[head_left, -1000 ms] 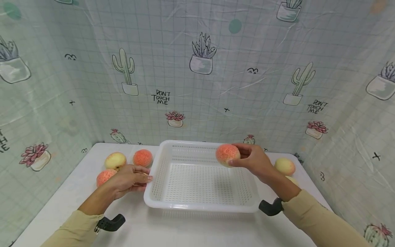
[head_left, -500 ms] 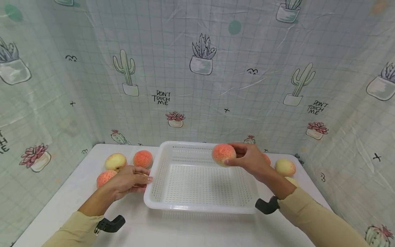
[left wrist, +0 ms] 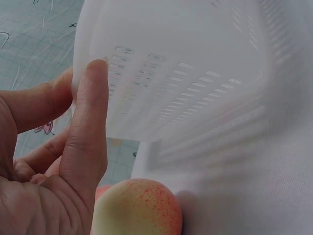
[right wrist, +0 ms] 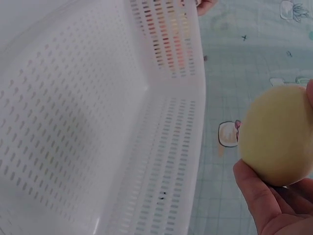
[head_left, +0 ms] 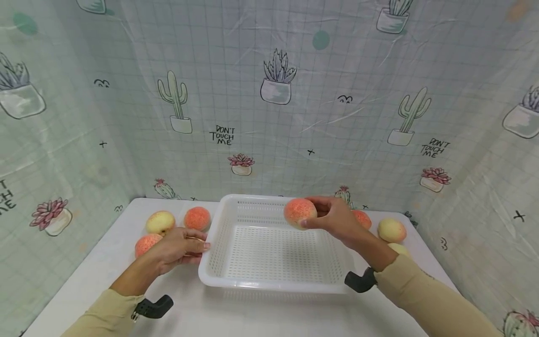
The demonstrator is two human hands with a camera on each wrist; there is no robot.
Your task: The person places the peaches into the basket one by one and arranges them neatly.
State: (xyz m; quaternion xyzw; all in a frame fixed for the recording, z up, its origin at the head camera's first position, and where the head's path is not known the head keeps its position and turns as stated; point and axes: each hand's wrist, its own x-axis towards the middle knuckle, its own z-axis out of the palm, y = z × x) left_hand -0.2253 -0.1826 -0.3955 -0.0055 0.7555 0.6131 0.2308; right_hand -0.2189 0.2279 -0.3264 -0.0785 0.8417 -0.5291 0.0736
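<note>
A white perforated plastic basket (head_left: 273, 284) sits in the middle of the white table, its near side raised off the surface. On its left rim, my left hand (head_left: 178, 248) pinches the edge between thumb and fingers, as the left wrist view also shows. My right hand (head_left: 338, 220) grips a red-and-yellow peach (head_left: 298, 210) over the back right of the basket, above its bare floor. From the right wrist view, the peach's pale yellow side (right wrist: 279, 134) faces the camera, with fingers curled around it beyond the basket's rim (right wrist: 198, 122).
Left of the basket lie a yellow peach (head_left: 160, 222) and two red ones, a back peach (head_left: 197, 218) and a front peach (head_left: 146, 244). Right of it are a red peach (head_left: 362, 218) and two yellow ones, partly behind my right forearm. A patterned curtain (head_left: 269, 117) encloses the table.
My right hand has moved a little left with the peach, further over the basket. A red peach behind the right arm has come into sight. The left hand stays at the rim.
</note>
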